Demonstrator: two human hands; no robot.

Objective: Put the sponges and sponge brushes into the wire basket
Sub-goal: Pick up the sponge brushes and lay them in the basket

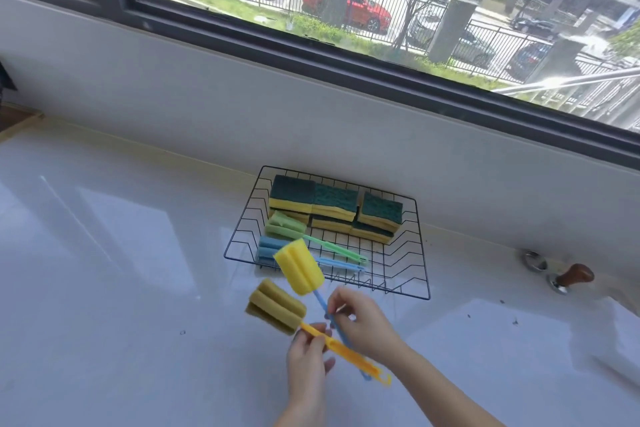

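With my right hand (360, 319) pinching the blue-handled brush (300, 269) and my left hand (308, 354) clamped on the orange-handled brush (277, 309), I should lay both flat along the wire basket (420, 253)'s near edge, beside the green brush (287, 226).

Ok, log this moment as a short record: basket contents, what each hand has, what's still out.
surface: white counter under a window
basket: black wire, by the wall
sponges: green-topped yellow, stacked along the basket's far side
in basket, near side: green brush, blue brush
left hand: holds the olive brush by its orange handle
right hand: holds the yellow brush by its blue handle
still out: the two held brushes
handles: crossed between the hands
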